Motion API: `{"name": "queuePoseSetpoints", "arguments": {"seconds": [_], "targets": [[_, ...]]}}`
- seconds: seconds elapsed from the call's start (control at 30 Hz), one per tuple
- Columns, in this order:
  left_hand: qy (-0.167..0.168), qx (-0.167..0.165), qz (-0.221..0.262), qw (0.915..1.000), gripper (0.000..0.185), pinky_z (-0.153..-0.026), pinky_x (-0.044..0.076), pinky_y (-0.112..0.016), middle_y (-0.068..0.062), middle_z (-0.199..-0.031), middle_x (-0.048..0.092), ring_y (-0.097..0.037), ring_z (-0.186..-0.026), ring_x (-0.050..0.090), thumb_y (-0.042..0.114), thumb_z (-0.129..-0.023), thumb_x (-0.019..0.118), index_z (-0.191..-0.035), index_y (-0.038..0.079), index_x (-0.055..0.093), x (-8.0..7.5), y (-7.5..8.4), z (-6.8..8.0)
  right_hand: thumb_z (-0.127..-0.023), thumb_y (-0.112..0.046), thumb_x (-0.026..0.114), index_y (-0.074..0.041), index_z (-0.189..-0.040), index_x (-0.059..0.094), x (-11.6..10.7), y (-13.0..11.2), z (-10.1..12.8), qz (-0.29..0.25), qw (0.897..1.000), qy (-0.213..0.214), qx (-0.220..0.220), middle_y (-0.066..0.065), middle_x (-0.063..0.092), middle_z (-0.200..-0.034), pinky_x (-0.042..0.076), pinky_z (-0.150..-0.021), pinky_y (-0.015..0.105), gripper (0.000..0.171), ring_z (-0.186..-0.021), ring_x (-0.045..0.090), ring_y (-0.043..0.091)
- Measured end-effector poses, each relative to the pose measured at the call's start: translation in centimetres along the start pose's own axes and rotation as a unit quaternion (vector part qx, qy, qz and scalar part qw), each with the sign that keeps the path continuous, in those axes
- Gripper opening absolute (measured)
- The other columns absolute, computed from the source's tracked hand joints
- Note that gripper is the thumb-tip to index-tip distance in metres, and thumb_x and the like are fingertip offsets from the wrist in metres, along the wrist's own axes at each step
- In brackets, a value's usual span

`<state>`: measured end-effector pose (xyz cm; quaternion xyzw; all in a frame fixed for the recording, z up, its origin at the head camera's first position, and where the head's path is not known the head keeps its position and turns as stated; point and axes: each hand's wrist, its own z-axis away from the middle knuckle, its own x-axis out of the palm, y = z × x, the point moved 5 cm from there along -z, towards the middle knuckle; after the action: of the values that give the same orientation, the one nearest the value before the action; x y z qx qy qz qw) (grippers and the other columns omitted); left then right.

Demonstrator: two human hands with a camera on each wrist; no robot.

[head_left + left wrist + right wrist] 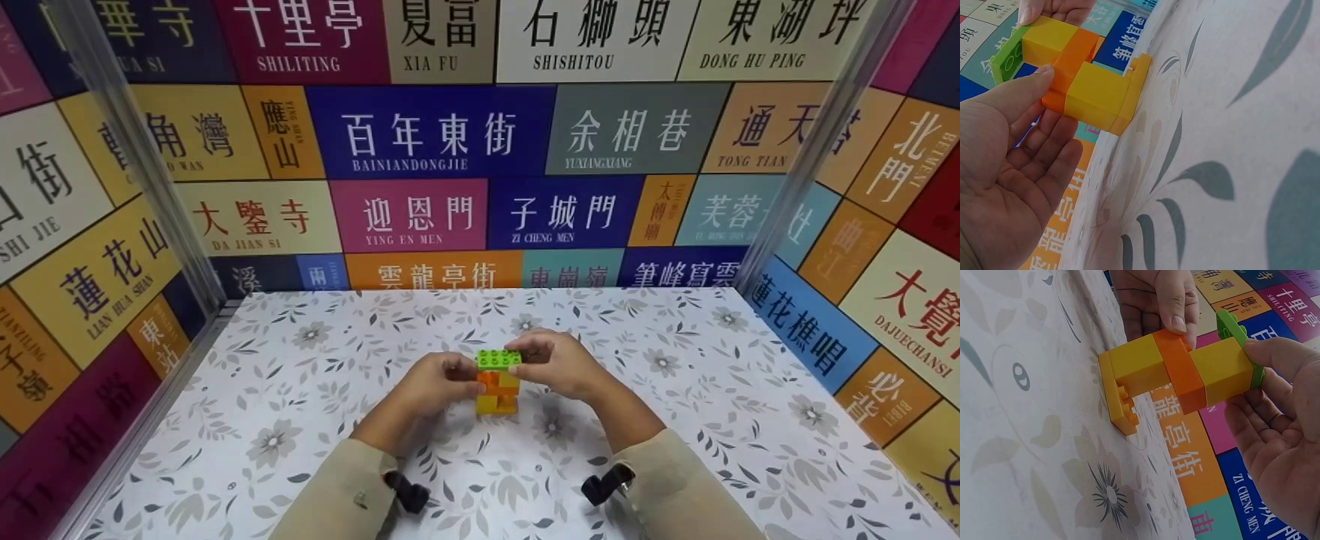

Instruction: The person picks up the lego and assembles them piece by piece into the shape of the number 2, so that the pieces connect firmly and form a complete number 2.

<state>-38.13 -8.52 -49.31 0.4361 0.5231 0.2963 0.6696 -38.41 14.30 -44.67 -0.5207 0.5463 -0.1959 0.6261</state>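
Note:
A small tower of toy building bricks stands upright on the patterned tabletop, between both hands. Its base is a flat yellow-orange brick (1114, 394). Above that come a yellow block (1096, 93), a flat orange brick (1182, 371), a second yellow block (1221, 368) and a flat green brick (499, 360) with studs on top. My left hand (439, 382) pinches the tower at the orange brick, thumb on the near side and fingers behind. My right hand (559, 364) holds the green brick at its right end between thumb and fingers.
The white table (337, 457) has a grey leaf and flower print. Walls covered in coloured street-sign panels (431, 131) rise behind it and on both sides, with metal posts (795, 165) at the corners. Black straps (409, 491) hang at the sleeve cuffs.

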Motion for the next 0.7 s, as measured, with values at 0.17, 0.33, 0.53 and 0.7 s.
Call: {"name": "queuePoseSetpoints", "arguments": {"seconds": [0.17, 0.33, 0.53, 0.7], "targets": [[0.008, 0.031, -0.011, 0.9994, 0.024, -0.098, 0.059, -0.038, 0.002, -0.107, 0.08, -0.015, -0.1, 0.073, 0.028, -0.089, 0.089, -0.109, 0.018, 0.079, 0.1, 0.2, 0.0, -0.094, -0.023, 0.083, -0.006, -0.133, 0.074, 0.0, 0.1, 0.0, -0.001, 1.0, 0.0, 0.006, 0.01, 0.07, -0.133, 0.06, -0.102, 0.033, 0.043, -0.118, 0.071, 0.023], [0.005, 0.006, -0.001, 1.0, 0.022, -0.101, 0.059, -0.039, 0.004, -0.108, 0.079, -0.015, -0.103, 0.073, 0.027, -0.089, 0.089, -0.108, 0.021, 0.079, -0.1, 0.1, 0.0, -0.095, -0.022, 0.083, -0.01, -0.131, 0.075, 0.1, 0.2, 0.1, -0.012, 1.0, 0.003, 0.005, 0.01, 0.069, -0.133, 0.06, -0.099, 0.028, 0.039, -0.117, 0.071, 0.022], [0.008, 0.007, 0.003, 0.9999, 0.024, -0.1, 0.06, -0.038, 0.003, -0.109, 0.079, -0.016, -0.103, 0.073, 0.028, -0.088, 0.089, -0.109, 0.02, 0.079, 0.0, -0.1, 0.1, -0.095, -0.025, 0.083, -0.014, -0.131, 0.075, 0.1, 0.7, 0.1, -0.012, 1.0, 0.002, 0.0, 0.009, 0.069, -0.135, 0.06, -0.099, 0.027, 0.039, -0.118, 0.071, 0.023], [0.003, -0.013, -0.001, 0.9999, 0.027, -0.102, 0.059, -0.04, 0.004, -0.11, 0.078, -0.016, -0.106, 0.073, 0.031, -0.088, 0.09, -0.111, 0.023, 0.078, 0.1, -0.1, -0.1, -0.095, -0.027, 0.084, -0.011, -0.139, 0.07, -0.2, 1.1, 0.2, -0.022, 1.0, -0.002, -0.007, 0.013, 0.067, -0.141, 0.059, -0.102, 0.03, 0.049, -0.123, 0.069, 0.026]]}}
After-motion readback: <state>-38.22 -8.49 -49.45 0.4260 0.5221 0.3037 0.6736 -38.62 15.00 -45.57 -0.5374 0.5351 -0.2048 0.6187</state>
